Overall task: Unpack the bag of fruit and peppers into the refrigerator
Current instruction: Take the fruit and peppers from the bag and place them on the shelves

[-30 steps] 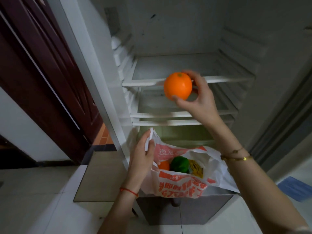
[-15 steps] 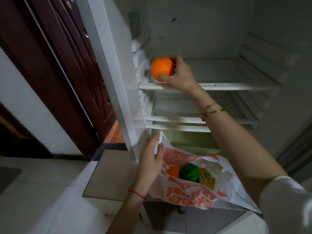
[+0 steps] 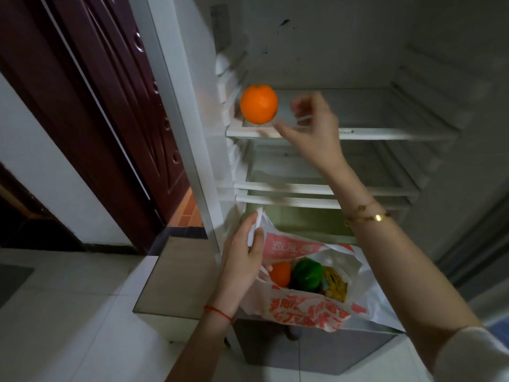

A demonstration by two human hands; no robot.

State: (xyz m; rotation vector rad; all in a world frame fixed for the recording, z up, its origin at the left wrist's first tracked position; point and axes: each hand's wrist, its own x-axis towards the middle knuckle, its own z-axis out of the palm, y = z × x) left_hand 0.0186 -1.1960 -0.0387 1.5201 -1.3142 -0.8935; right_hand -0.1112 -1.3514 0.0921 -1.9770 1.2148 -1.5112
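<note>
An orange (image 3: 259, 103) rests at the left front corner of the refrigerator's top shelf (image 3: 385, 132). My right hand (image 3: 314, 128) is just right of it, fingers apart, holding nothing. My left hand (image 3: 242, 255) grips the handle of a white plastic bag with red print (image 3: 308, 312), held open below the shelves. Inside the bag lie another orange (image 3: 280, 272), a green pepper (image 3: 307, 274) and something yellow (image 3: 334, 283), partly hidden.
Two lower glass shelves (image 3: 289, 187) and a greenish drawer (image 3: 303, 221) sit beneath the top shelf. A dark wooden door (image 3: 110, 106) stands at left. The refrigerator's lower compartment (image 3: 316, 351) is under the bag. White tile floor (image 3: 68, 326) lies lower left.
My right hand carried the orange up and left to the top shelf, set it down and let go. The hand has drawn back to the right. The bag stayed held.
</note>
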